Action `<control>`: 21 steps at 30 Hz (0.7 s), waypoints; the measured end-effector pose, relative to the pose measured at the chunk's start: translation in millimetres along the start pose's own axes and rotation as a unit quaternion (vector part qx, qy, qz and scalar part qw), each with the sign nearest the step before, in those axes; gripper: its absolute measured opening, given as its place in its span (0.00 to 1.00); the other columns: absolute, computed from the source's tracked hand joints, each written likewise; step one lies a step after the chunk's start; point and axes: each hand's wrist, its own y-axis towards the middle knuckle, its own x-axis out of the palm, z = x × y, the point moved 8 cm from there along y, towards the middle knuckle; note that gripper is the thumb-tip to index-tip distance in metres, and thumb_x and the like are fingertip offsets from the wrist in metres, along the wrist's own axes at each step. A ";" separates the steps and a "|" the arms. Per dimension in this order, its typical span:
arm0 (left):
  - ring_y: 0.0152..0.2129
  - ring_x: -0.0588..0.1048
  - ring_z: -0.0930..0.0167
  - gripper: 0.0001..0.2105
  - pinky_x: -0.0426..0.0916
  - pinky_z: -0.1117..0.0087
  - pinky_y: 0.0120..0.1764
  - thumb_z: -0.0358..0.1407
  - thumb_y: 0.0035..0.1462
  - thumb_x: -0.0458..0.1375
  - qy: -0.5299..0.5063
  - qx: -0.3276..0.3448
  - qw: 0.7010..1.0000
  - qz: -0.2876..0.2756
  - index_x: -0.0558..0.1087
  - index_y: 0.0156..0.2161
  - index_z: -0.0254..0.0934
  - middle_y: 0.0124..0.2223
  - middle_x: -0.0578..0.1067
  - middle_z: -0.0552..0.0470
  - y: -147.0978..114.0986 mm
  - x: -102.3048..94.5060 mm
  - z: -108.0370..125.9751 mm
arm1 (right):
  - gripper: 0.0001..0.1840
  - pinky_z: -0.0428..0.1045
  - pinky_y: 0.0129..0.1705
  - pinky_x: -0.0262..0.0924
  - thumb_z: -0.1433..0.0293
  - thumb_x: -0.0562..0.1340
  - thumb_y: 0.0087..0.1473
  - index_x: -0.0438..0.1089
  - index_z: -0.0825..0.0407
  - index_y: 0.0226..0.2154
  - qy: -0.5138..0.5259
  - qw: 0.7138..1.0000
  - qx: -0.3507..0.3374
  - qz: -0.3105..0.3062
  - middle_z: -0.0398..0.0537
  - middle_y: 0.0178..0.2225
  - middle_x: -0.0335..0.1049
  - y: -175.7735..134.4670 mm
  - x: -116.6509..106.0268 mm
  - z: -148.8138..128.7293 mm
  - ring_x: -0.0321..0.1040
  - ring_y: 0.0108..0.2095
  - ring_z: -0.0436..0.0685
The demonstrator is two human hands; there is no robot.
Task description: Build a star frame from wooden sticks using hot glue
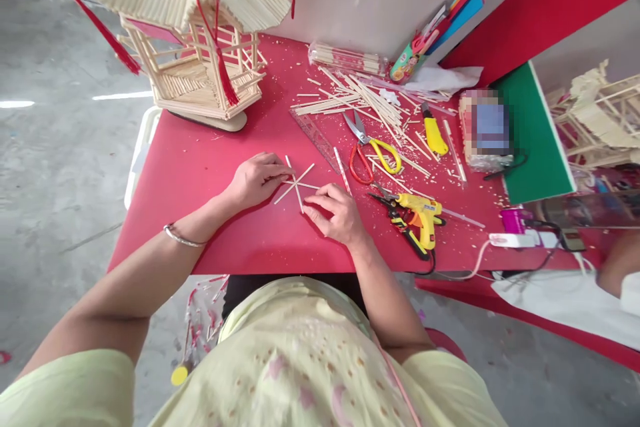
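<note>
The star of sticks point(296, 182) lies flat on the red table point(235, 240), near its front edge and between the 2 hands: 3 sticks cross at the middle, giving 6 arms and no single long axis. 1 stick runs steeply from far left to near right, 1 slants from near left to far right, and 1 lies almost sideways. The left hand point(261, 180) has thumb and fingertips closed on the star's left side; the right hand point(336, 212) curls by its near end, whether gripping I cannot tell. Just beyond the right hand, 1 striped straw point(342, 170) and 1 pair of scissors point(371, 147) crowd that side; to its right, 1 glue gun point(423, 213) overlaps 1 pair of pliers point(404, 227). Farther back lie 1 ruler point(315, 137), 1 yellow knife point(435, 133) and loose sticks point(373, 100) too many to count. 2 stick-built models stand at far left point(200, 73) and far right point(607, 117).
</note>
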 end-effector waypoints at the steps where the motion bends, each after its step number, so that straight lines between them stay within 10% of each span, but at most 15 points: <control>1: 0.37 0.77 0.67 0.14 0.71 0.66 0.43 0.39 0.70 0.56 0.000 -0.006 1.000 0.009 0.85 0.47 0.40 0.41 0.80 0.45 0.1 -2.2 -0.3 | 0.09 0.52 0.47 0.70 0.62 0.65 0.67 0.81 0.48 0.42 -0.001 1.000 0.001 0.020 0.48 0.38 0.74 -0.2 -3.3 0.3 0.73 0.41 0.56; 8: 0.38 0.78 0.67 0.14 0.72 0.67 0.44 0.38 0.69 0.56 0.000 -0.064 0.997 0.047 0.84 0.45 0.38 0.41 0.80 0.45 -1.2 -11.6 -4.9 | 0.13 0.50 0.40 0.68 0.65 0.60 0.71 0.80 0.49 0.40 -0.033 0.988 0.044 0.143 0.48 0.34 0.78 -4.6 -20.6 10.3 0.74 0.34 0.54; 21: 0.32 0.76 0.71 0.12 0.70 0.71 0.37 0.38 0.68 0.58 -0.007 -0.105 0.990 0.096 0.84 0.44 0.37 0.38 0.81 0.48 -4.2 -21.2 -9.8 | 0.12 0.50 0.38 0.65 0.66 0.60 0.71 0.79 0.50 0.40 -0.058 0.986 0.027 0.157 0.47 0.32 0.78 -4.9 -24.8 6.2 0.72 0.32 0.54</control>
